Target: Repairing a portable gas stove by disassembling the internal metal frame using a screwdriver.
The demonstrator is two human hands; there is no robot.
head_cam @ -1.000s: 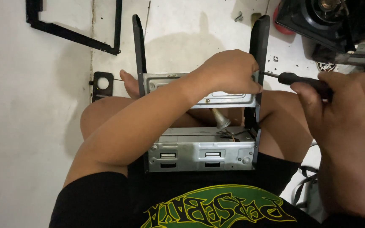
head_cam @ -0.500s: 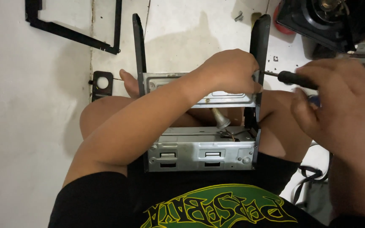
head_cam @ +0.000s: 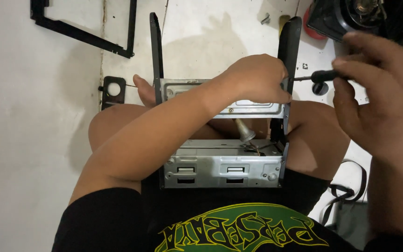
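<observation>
Since the earlier frames: right hand [head_cam: 378, 98] raised and drawn closer to the camera, fingers now spread looser about the screwdriver [head_cam: 320, 76]; left hand [head_cam: 257, 79] and metal chassis [head_cam: 222, 163] unchanged in position. Nearest: black shirt with green and yellow print [head_cam: 239, 231] at the bottom edge, then bare knees to either side of the chassis, which rests in the lap. Grey front plate with two rectangular slots facing the wearer; black side brackets [head_cam: 289, 44] rising upright from both ends. Inside the open frame, a small metal cone-shaped part [head_cam: 244, 131] with wires beside it. Left forearm crossing diagonally over the chassis; left hand closed firmly over the upper rear metal plate [head_cam: 239, 109] at its right end, fingers wrapped over the edge and touching the right bracket. Right hand holding the black screwdriver handle between thumb and fingertips, grip narrow, remaining fingers partly extended; shaft horizontal, tip meeting the outer face of the right bracket just beside the left hand. Farther out: pale tiled floor [head_cam: 201, 28], a foot visible left of the chassis, a small black bracket with a round hole [head_cam: 113, 91] near it, a black rectangular frame [head_cam: 85, 32] lying at the upper left, loose screws near the top, a black strap [head_cam: 346, 191] at lower right, and dark equipment [head_cam: 364, 16] at the upper right corner, details unclear.
</observation>
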